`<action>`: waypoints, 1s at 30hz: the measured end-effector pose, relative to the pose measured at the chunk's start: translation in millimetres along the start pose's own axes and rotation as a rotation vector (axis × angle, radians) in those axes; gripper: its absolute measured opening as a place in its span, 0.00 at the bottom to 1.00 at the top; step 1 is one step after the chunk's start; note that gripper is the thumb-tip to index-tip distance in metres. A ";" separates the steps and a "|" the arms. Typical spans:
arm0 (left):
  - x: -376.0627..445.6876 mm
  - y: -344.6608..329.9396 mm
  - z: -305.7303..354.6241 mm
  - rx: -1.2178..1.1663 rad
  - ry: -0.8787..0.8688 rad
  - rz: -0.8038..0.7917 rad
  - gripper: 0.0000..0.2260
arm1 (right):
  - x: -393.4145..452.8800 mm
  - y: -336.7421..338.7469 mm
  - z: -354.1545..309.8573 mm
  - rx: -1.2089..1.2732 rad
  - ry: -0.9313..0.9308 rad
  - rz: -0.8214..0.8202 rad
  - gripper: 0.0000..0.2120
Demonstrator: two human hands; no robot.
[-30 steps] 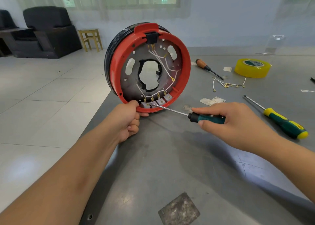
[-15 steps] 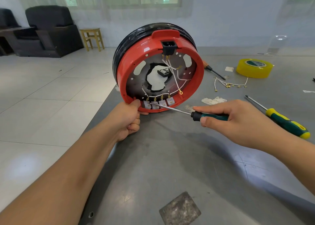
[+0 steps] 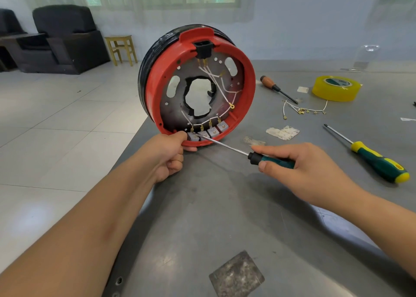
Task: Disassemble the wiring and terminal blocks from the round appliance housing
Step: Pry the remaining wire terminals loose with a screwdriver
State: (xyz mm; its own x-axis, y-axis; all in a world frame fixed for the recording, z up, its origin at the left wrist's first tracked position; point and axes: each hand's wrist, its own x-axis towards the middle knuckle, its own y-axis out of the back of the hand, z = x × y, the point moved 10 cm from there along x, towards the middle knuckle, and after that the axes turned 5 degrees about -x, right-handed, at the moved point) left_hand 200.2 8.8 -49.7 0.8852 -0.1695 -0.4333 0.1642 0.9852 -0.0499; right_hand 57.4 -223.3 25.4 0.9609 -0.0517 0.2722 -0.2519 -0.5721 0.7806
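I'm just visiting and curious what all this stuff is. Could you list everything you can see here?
round housing: one, red rim, black back, upright on table edge
terminal blocks: four, grey, along the housing's lower rim
wires: white, inside housing
table: one, grey metal
held screwdriver: one, green handle, tip at leftmost block
spare screwdriver: one, green-yellow, right side
wooden-handled screwdriver: one, behind housing
tape roll: one, yellow, far right
loose wires: white, near tape
armchair: black, far left
stool: one, yellow
left hand: grips housing rim
right hand: holds screwdriver
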 end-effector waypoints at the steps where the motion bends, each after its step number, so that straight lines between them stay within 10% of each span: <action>1: -0.1 0.1 0.2 -0.007 0.009 0.003 0.18 | -1.1 -1.3 -0.5 -0.008 -0.001 0.003 0.16; 30: -4.5 0.0 0.2 -0.054 0.082 0.009 0.18 | -19.7 -27.4 -9.9 -0.120 0.062 0.003 0.18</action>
State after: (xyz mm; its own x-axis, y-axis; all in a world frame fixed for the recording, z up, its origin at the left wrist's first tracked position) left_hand 196.2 9.6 -47.6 0.8476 -0.1595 -0.5061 0.1305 0.9871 -0.0926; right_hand 44.3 -198.6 4.3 0.9519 -0.0003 0.3064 -0.2705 -0.4701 0.8402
